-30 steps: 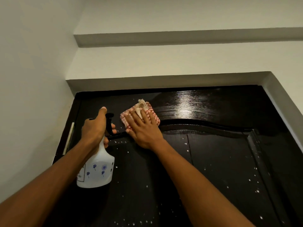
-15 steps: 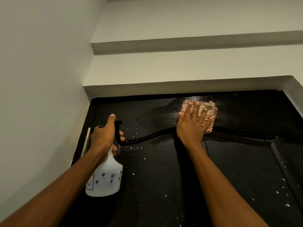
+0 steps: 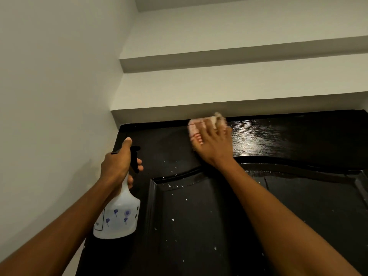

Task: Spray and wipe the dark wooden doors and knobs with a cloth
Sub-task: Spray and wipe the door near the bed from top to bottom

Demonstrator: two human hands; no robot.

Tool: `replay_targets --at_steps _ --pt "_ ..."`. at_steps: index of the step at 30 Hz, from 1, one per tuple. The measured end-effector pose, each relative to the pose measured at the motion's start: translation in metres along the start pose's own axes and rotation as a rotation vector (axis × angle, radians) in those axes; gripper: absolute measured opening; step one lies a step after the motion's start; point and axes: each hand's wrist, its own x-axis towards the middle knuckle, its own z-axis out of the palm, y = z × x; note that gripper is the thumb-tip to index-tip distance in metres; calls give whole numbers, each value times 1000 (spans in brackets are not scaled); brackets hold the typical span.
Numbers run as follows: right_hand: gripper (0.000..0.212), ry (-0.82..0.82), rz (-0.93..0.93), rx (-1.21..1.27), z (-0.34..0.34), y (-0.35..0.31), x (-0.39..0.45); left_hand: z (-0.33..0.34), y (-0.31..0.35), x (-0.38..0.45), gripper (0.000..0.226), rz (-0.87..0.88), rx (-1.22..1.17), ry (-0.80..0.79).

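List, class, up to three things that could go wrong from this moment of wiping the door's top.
1. Droplets dot the door panel below the cloth; left unwiped, they may dry as spots.
2. The right hand presses the cloth at the top edge; it could smear the white wall above.
3. The left hand grips the bottle with fingers at the trigger; a squeeze might spray unintended.
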Motion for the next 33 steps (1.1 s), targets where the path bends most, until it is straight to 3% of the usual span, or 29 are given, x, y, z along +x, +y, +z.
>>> replay_targets --at_steps 3,7,15,18,22,24,28,33 --pt "73 70 329 52 -7 39 -5 -15 -7 3 75 -4 14 -2" --pt "71 56 409 144 -2 1 2 -34 -15 12 69 -8 -29 -2" --pt "68 -75 -58 166 16 -133 30 -42 -13 11 82 14 -6 11" --pt "68 -128 -264 89 23 -169 27 -51 -22 11 84 -13 60 -108" --pt "64 -167 -636 -6 34 -177 -14 -61 -37 -4 75 -96 64 -208" --pt "63 -189 -707 -17 33 -158 -31 -58 -37 -16 74 -107 59 -197" --pt "65 -120 -529 16 21 -110 -50 -54 -30 -32 75 -86 73 -131" --pt "69 14 151 141 12 -39 -69 -51 -21 -45 77 -65 116 -113"
